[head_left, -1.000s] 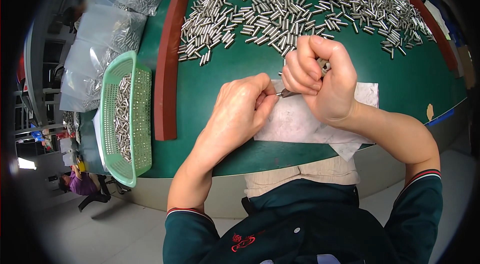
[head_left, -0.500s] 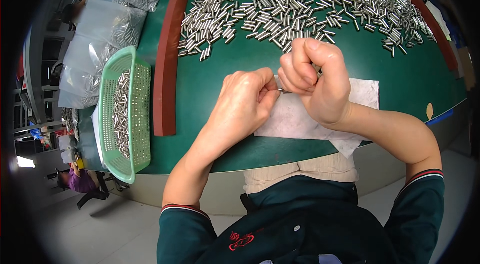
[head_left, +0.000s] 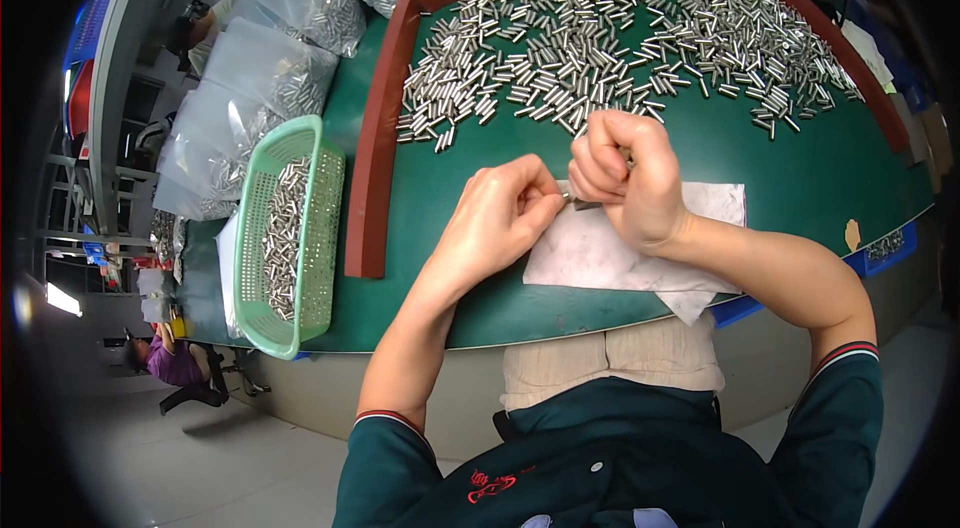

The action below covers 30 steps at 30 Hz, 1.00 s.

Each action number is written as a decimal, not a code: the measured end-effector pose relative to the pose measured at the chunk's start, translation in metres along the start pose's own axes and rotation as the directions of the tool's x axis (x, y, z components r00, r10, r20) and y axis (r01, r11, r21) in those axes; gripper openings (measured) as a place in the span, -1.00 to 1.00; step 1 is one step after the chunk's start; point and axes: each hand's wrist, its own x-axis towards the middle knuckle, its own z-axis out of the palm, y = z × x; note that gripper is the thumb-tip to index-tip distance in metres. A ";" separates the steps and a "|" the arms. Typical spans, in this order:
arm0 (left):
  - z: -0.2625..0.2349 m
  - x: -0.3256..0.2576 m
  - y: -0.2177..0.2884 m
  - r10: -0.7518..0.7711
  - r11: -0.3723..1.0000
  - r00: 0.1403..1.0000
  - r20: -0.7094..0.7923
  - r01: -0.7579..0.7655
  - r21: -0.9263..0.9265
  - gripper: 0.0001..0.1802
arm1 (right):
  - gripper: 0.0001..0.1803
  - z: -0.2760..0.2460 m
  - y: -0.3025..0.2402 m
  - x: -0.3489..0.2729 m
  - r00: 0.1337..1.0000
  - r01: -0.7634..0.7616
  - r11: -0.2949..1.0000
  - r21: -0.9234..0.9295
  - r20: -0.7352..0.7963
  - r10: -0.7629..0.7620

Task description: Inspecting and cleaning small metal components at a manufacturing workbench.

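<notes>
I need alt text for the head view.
The left hand and right hand are close together at the edge of a stained cloth on a green table, a small metal piece showing between them. Loose metal pins lie beyond, inside a red border; left of it, a green basket holds more, near clear bags.

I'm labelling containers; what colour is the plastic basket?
The basket is light green; the head view shows it best.

Short silver cylindrical metal pins point(head_left: 790, 48), glossy, smooth; smooth green tabletop point(head_left: 800, 168), faint sheen.
Long light-green plastic basket point(head_left: 318, 258): perforated, semi-gloss. Clear plastic bags point(head_left: 265, 60): shiny, creased. Straight red-brown bar point(head_left: 378, 158): smooth, low sheen, can't tell if wood. Smudged white flat cloth point(head_left: 630, 253): matt, wrinkled. Dark green short-sleeved shirt point(head_left: 640, 448): matt fabric.
</notes>
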 end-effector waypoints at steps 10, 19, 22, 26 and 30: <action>-0.021 0.014 -0.027 -0.140 0.270 0.968 0.208 0.240 -0.933 -0.85 | -0.66 -0.009 -0.020 0.014 0.997 -0.033 0.984 0.178 -0.059 0.044; 0.002 0.014 -0.016 -0.124 0.907 0.980 -0.158 0.048 -0.418 -0.86 | -0.66 -0.013 -0.032 0.023 0.991 0.064 0.990 0.123 -0.128 -0.048; 0.013 0.016 -0.006 -0.020 0.990 0.977 -0.214 0.050 0.132 -0.69 | -0.67 -0.016 -0.029 0.023 0.987 0.063 0.992 0.113 -0.157 -0.045; 0.021 0.020 -0.005 0.106 0.961 0.955 -0.277 -0.026 0.276 -0.70 | -0.68 -0.015 -0.030 0.022 0.987 0.061 0.993 0.100 -0.154 -0.045; 0.020 0.020 -0.007 0.081 0.969 0.954 -0.287 -0.008 0.246 -0.78 | -0.68 -0.017 -0.030 0.022 0.985 0.051 0.992 0.120 -0.169 -0.030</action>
